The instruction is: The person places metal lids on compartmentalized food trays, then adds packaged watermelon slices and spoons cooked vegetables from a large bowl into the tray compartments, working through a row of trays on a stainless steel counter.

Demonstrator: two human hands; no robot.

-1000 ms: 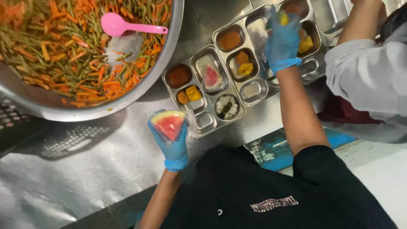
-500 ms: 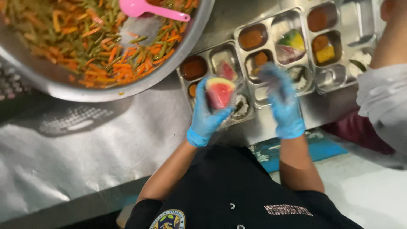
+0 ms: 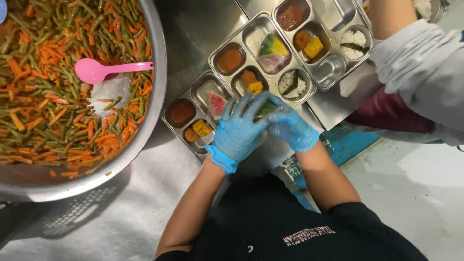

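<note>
Blue-gloved, the left hand and right hand met at mid-frame over the nearest steel tray, fingers spread and loosely curled together, gripping nothing clearly seen. The watermelon wedge lay in that tray's compartment, just beside the left fingertips. Half a second earlier the left hand had held it aloft. Seemingly the placing step; next, withdrawing cleanly. Farther, upper left, a pink spoon lay in the vegetable bowl.
</note>
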